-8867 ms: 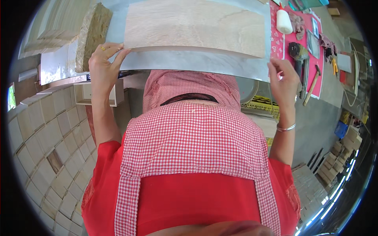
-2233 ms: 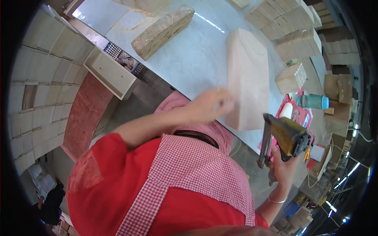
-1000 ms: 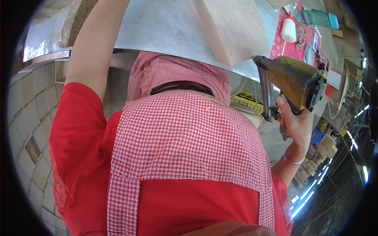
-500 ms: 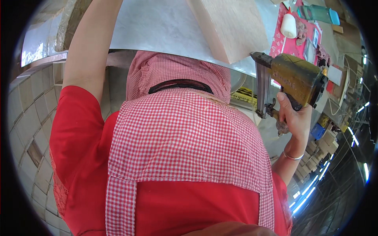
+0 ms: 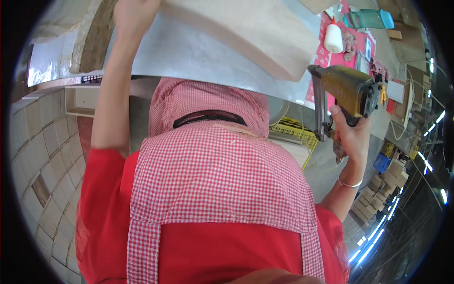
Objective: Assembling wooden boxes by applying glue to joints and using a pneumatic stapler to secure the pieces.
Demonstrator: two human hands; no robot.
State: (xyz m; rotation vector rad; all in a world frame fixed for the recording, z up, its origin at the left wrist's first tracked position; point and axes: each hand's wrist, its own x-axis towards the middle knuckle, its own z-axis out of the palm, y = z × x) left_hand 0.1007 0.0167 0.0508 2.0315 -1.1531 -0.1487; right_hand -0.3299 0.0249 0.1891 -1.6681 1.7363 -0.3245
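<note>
My right hand (image 5: 352, 137) is wrapped round the handle of a nail gun (image 5: 347, 90) with a worn yellow-brown body and a long dark magazine. The gun is held upright, its nose near the right end of a pale wooden piece (image 5: 255, 35). That piece lies slantwise on the grey-white worktable (image 5: 189, 57), its near side face showing. At the top edge, my left hand (image 5: 135, 16) is closed at the far left end of the wooden piece; its fingertips are partly cut off by the picture.
A wrapped slab-like block (image 5: 92, 40) stands left of my left arm. On a pink cloth (image 5: 324, 71) at the right lie a white glue bottle (image 5: 333, 39), a teal water bottle (image 5: 366, 19) and a rag. Stacked wooden pieces (image 5: 42, 156) rise at the left; a yellow crate (image 5: 302, 132) sits below the table.
My left hand has come down into the picture, and the wooden piece has turned to a flatter slant. The nail gun has shifted slightly, still in my right hand.
</note>
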